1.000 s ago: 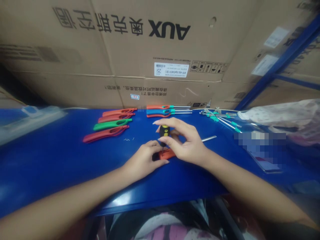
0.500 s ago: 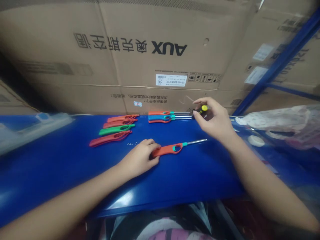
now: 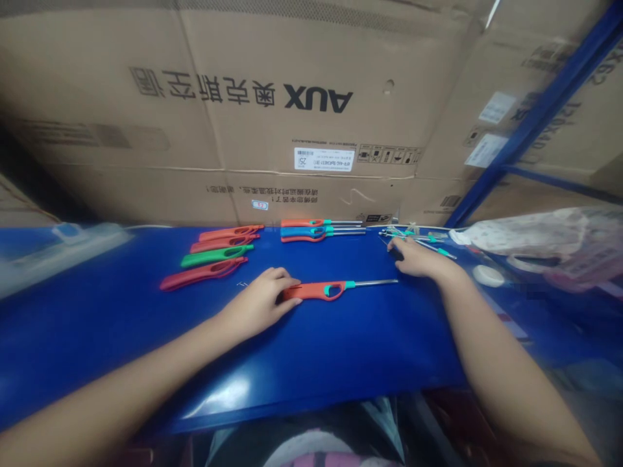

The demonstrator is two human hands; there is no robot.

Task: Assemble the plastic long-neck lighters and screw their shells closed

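An orange lighter (image 3: 314,290) with a teal collar and a long metal rod lies on the blue table (image 3: 121,324). My left hand (image 3: 263,299) has its fingers curled over the lighter's handle end and holds it down. My right hand (image 3: 415,258) rests palm down farther right, past the rod's tip. It is beside a loose pile of teal-tipped metal rods (image 3: 424,237). A small dark thing (image 3: 396,254) shows under its fingers. I cannot tell whether the hand grips it.
Orange, green and red lighter handles (image 3: 214,250) lie in a row at the back left. Three assembled lighters (image 3: 318,230) lie behind the middle. Large cardboard boxes (image 3: 292,130) wall the back. A plastic bag (image 3: 549,240) and a white roll (image 3: 488,275) sit at the right.
My right hand lifted a yellow-capped screwdriver off the orange lighter, carried it back and right, then came down on the table by the rods. My left hand stayed on the lighter's handle.
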